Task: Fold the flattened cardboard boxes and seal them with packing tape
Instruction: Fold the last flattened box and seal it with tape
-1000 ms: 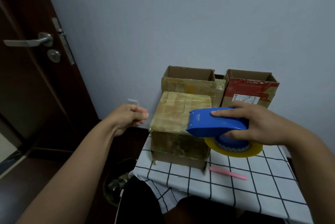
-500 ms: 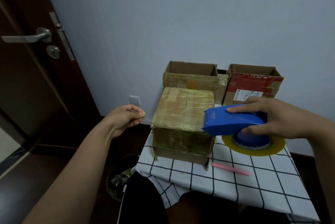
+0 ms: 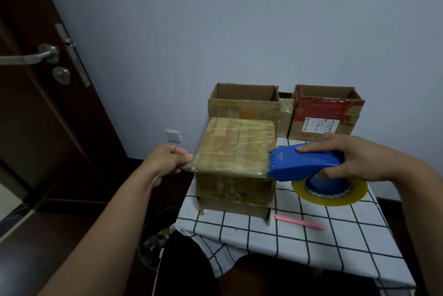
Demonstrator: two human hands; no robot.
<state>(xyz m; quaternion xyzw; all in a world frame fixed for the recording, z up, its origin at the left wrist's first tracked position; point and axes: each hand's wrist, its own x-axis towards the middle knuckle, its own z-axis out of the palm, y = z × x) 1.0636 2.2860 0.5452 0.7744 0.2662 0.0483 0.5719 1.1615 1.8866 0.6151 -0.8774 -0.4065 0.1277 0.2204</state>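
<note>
A closed cardboard box (image 3: 236,149), covered in clear tape, stands at the left side of the small table (image 3: 335,243). My right hand (image 3: 354,154) grips a blue tape dispenser (image 3: 304,161) with a yellow-edged tape roll (image 3: 329,191); its nose touches the box's front right top edge. A clear tape strip runs along the box's front top edge to my left hand (image 3: 167,159), which pinches the tape end just left of the box.
Two open-topped boxes stand against the wall behind: a brown one (image 3: 243,104) and a red-printed one (image 3: 326,113). A pink stick (image 3: 299,222) lies on the checked tablecloth. A dark door (image 3: 43,94) is at left, a bin (image 3: 155,240) below the table's left edge.
The dispenser has moved right, off the box top to its front right edge, drawing tape out. My left hand has come closer to the box's left corner.
</note>
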